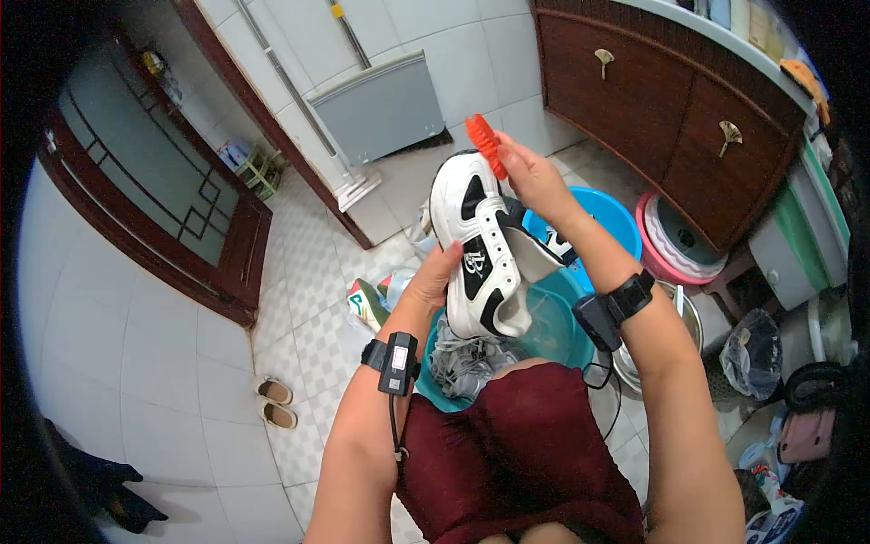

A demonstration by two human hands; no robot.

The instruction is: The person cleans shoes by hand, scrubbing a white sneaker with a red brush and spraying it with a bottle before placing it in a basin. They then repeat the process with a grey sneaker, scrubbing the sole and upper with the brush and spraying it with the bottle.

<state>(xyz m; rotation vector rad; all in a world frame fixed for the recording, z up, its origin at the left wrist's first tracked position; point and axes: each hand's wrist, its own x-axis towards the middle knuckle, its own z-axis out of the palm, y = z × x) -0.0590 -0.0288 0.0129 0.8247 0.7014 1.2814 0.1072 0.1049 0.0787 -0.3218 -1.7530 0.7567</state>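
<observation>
A white and black sneaker (pixel 473 263) is held up over a teal basin (pixel 566 337), its toe pointing away. My left hand (pixel 433 276) grips the shoe along its left side, fingers partly hidden beneath it. In my right hand (pixel 535 181) is an orange-red brush (pixel 486 145), pinched between thumb and fingers beside the shoe's toe. The shoe's tongue sticks out to the right and no laces show in its eyelets. Grey, crumpled items (pixel 462 363) lie in the teal basin below.
A blue basin (pixel 625 231) holding another shoe stands behind on the right, beside a pink basin (pixel 645 218) under a brown cabinet (pixel 625 100). A metal bowl, lined bin (pixel 754 354) and bags are at right. Slippers (pixel 276 403) and a door (pixel 154 163) are at left.
</observation>
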